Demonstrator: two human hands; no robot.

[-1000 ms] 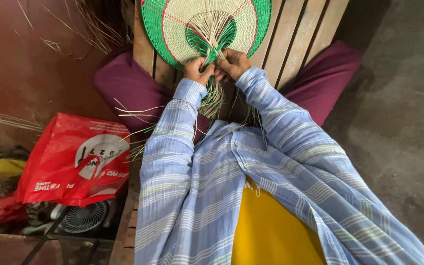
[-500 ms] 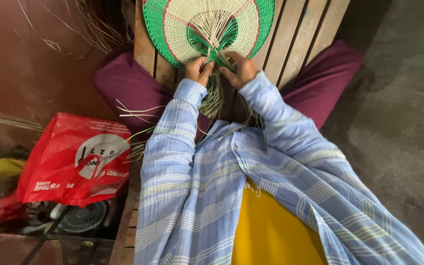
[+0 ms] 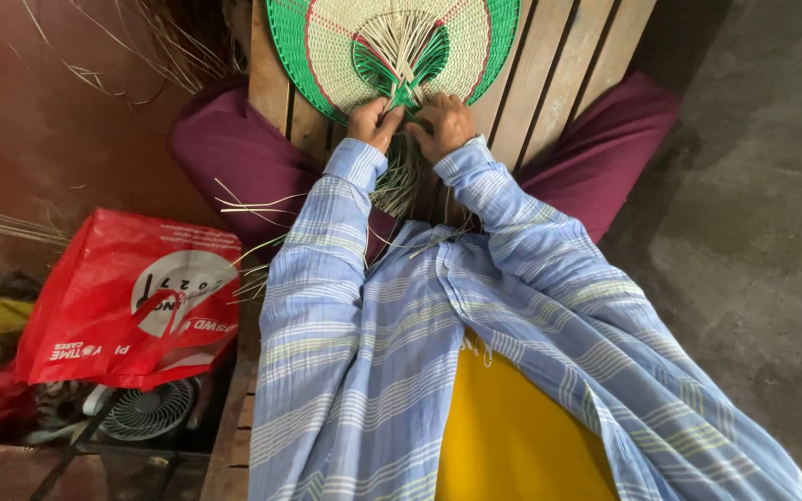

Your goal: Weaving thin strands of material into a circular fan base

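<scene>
Both hands sit close together at the base of one round woven fan (image 3: 392, 42), the left hand (image 3: 370, 121) and the right hand (image 3: 445, 121) each pinched shut on the loose strips (image 3: 399, 176) where the weave gathers into a neck. That fan lies flat on the wooden slat bench (image 3: 549, 65) just beyond the knuckles, its pale centre ringed by a green border with thin red lines, and its top edge runs out of view. Its long axis runs from the neck at the hands straight away from the person, rounded end far, loose ends trailing back toward the blue striped sleeves. Slats stretch bare to the right of the right hand, so there is open room there before the bench edge and the grey concrete floor (image 3: 744, 213). To the left of the left hand the bench ends sooner, with a maroon-clad knee and stray straw (image 3: 243, 204) sticking out. Further left and nearer the body lies one red plastic bag (image 3: 132, 297), and one small white fan grille (image 3: 146, 410) just under it.
</scene>
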